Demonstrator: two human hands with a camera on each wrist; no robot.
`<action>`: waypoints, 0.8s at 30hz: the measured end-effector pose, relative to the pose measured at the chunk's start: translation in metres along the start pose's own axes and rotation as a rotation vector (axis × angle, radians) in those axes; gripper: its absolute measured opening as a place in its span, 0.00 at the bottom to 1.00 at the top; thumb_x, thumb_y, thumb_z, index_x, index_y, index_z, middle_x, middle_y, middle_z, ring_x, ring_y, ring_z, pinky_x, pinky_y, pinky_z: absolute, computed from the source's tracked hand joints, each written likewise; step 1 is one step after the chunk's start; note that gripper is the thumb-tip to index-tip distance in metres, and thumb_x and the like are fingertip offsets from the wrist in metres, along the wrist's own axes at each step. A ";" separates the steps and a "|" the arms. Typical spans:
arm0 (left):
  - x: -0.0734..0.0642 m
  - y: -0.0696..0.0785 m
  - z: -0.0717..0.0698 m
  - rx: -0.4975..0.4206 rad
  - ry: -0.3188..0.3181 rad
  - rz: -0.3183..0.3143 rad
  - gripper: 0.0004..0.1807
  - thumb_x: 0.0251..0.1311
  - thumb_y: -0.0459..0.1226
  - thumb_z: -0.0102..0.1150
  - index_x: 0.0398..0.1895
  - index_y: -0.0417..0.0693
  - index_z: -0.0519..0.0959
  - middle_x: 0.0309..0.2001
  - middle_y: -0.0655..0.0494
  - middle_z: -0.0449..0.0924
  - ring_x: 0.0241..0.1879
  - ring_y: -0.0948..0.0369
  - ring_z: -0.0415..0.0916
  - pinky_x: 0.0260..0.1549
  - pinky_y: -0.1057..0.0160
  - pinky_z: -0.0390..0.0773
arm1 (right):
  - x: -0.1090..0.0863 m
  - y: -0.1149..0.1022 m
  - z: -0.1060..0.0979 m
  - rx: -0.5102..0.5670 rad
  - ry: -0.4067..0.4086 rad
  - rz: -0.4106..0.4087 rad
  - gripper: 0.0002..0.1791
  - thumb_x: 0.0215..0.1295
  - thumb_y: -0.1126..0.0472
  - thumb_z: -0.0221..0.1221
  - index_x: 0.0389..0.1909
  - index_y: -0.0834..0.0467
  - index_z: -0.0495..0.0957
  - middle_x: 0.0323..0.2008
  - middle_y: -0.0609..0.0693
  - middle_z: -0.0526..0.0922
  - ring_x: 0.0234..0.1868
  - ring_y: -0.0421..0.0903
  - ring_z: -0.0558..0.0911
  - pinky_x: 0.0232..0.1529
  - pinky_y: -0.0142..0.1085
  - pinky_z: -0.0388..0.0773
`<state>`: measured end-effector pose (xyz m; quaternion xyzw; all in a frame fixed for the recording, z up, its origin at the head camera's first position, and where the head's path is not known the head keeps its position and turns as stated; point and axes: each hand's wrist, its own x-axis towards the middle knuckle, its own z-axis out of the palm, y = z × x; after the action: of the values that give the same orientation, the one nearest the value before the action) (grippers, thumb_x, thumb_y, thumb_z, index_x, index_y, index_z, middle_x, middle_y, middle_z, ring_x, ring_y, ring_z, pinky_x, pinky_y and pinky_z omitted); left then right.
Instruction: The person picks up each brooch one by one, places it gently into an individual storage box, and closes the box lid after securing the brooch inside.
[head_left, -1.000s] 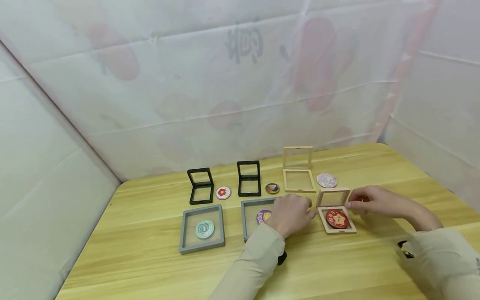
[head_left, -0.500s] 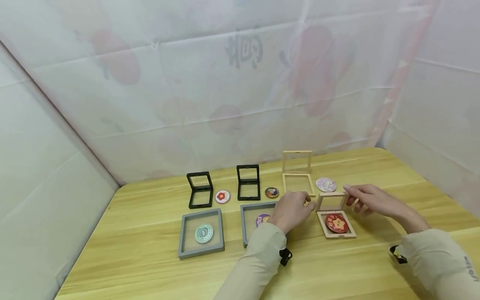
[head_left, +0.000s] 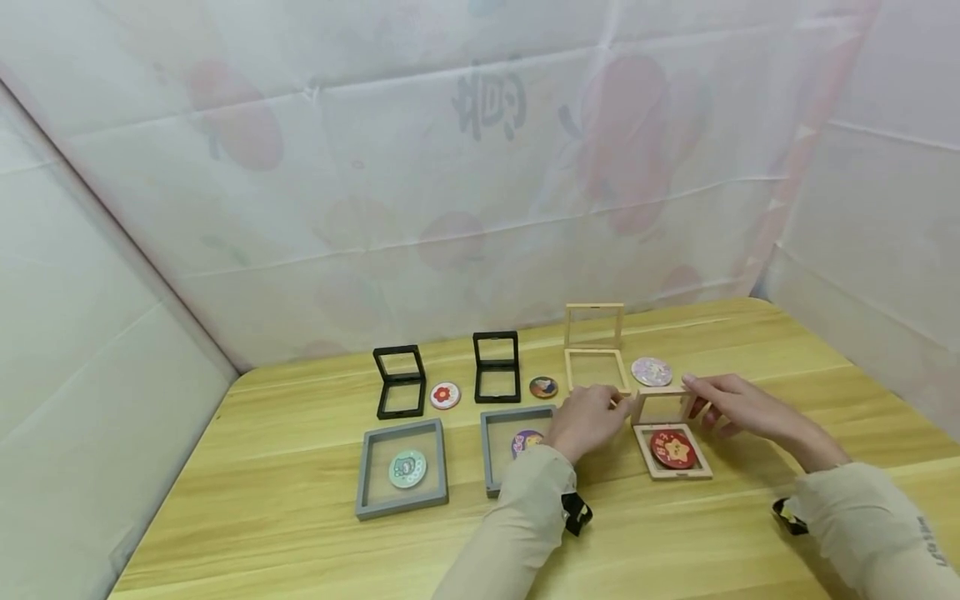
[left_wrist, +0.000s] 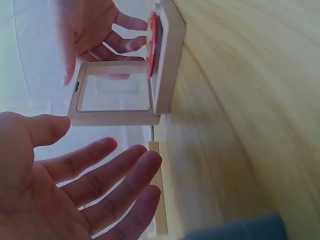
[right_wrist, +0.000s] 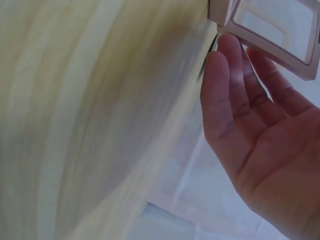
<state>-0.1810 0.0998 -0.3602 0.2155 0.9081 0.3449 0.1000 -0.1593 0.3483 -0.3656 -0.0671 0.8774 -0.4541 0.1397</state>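
A light wooden display frame (head_left: 652,476) lies unfolded on the table, its lid (left_wrist: 115,92) standing up at the hinge. On its base rests a red round badge (head_left: 673,449) with a yellow star. My left hand (head_left: 588,421) is at the lid's left side, thumb tip right at the lid's corner, fingers loosely spread. At the opposite side is my right hand (head_left: 746,410); its thumb is by the lid's upper corner and some fingers reach behind the lid. In the right wrist view, the fingers (right_wrist: 239,75) are gently bent beside the lid's edge.
Behind are a larger wooden frame (head_left: 622,372), two black frames (head_left: 401,413) (head_left: 497,363), and pink (head_left: 652,372), dark (head_left: 543,387) and flower (head_left: 445,395) badges. Left stand grey frames (head_left: 402,506) (head_left: 487,454) with a green badge (head_left: 407,469) and a purple badge (head_left: 523,442), partly hidden.
My right hand has risen from beside the frame's base to the lid's upper right corner. My left hand has shifted slightly right, close to the lid. The badge stays in the frame.
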 end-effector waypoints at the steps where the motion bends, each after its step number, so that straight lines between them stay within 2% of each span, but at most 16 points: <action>1: 0.001 0.001 0.001 -0.012 -0.003 -0.009 0.20 0.76 0.52 0.51 0.51 0.52 0.87 0.16 0.60 0.68 0.12 0.67 0.58 0.12 0.68 0.59 | 0.000 0.000 0.000 0.004 -0.005 -0.004 0.31 0.85 0.51 0.36 0.46 0.74 0.76 0.32 0.54 0.78 0.30 0.45 0.79 0.29 0.40 0.82; 2: 0.001 0.003 0.002 -0.022 -0.007 -0.018 0.20 0.76 0.52 0.51 0.50 0.52 0.86 0.17 0.60 0.70 0.13 0.66 0.60 0.14 0.67 0.61 | 0.001 0.001 0.000 0.010 -0.012 -0.011 0.30 0.85 0.51 0.37 0.45 0.74 0.77 0.31 0.54 0.78 0.30 0.45 0.78 0.28 0.39 0.82; 4: 0.003 0.006 0.004 -0.035 -0.012 -0.033 0.20 0.76 0.53 0.48 0.41 0.52 0.86 0.18 0.58 0.70 0.15 0.64 0.61 0.16 0.65 0.63 | 0.001 0.002 -0.001 0.017 -0.023 -0.022 0.28 0.84 0.52 0.39 0.44 0.74 0.77 0.30 0.54 0.78 0.29 0.44 0.78 0.28 0.39 0.81; 8: 0.005 0.010 0.008 -0.040 -0.031 -0.043 0.25 0.79 0.52 0.42 0.24 0.51 0.75 0.19 0.56 0.68 0.16 0.62 0.60 0.17 0.63 0.63 | 0.002 0.003 -0.002 0.033 -0.033 -0.025 0.27 0.84 0.53 0.42 0.44 0.74 0.77 0.31 0.55 0.80 0.29 0.43 0.79 0.28 0.38 0.82; 11: 0.005 0.011 0.010 -0.035 -0.039 -0.051 0.29 0.80 0.54 0.38 0.20 0.51 0.70 0.19 0.55 0.66 0.16 0.61 0.59 0.18 0.62 0.63 | 0.003 0.004 -0.002 0.036 -0.034 -0.016 0.27 0.83 0.52 0.42 0.45 0.74 0.77 0.33 0.54 0.81 0.30 0.44 0.80 0.29 0.39 0.82; 16: 0.007 0.011 0.011 -0.019 -0.056 -0.069 0.30 0.80 0.56 0.34 0.20 0.52 0.69 0.20 0.53 0.65 0.19 0.60 0.61 0.21 0.61 0.64 | 0.003 0.005 -0.003 0.039 -0.049 0.003 0.28 0.83 0.52 0.43 0.47 0.76 0.77 0.35 0.54 0.82 0.32 0.44 0.82 0.31 0.39 0.83; 19: 0.008 0.009 0.012 0.003 -0.071 -0.070 0.31 0.80 0.56 0.33 0.22 0.50 0.72 0.23 0.52 0.69 0.20 0.59 0.63 0.22 0.61 0.65 | 0.002 0.005 -0.004 0.047 -0.066 0.006 0.29 0.83 0.52 0.43 0.48 0.78 0.76 0.35 0.54 0.83 0.32 0.44 0.82 0.32 0.38 0.84; 21: 0.009 0.008 0.011 0.015 -0.076 -0.071 0.32 0.79 0.57 0.33 0.29 0.48 0.81 0.29 0.53 0.77 0.22 0.59 0.66 0.22 0.61 0.67 | 0.002 0.005 -0.005 0.055 -0.079 0.002 0.30 0.83 0.52 0.43 0.48 0.79 0.76 0.35 0.55 0.83 0.33 0.44 0.82 0.33 0.38 0.84; 24: 0.009 0.008 0.009 0.022 -0.089 -0.071 0.32 0.78 0.59 0.35 0.49 0.52 0.87 0.44 0.58 0.83 0.28 0.59 0.72 0.24 0.60 0.70 | 0.001 0.006 -0.005 0.061 -0.093 -0.009 0.30 0.83 0.52 0.43 0.50 0.80 0.75 0.35 0.55 0.83 0.33 0.44 0.82 0.33 0.38 0.84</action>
<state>-0.1835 0.1149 -0.3623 0.1993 0.9135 0.3214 0.1501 -0.1618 0.3552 -0.3675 -0.0879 0.8553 -0.4777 0.1802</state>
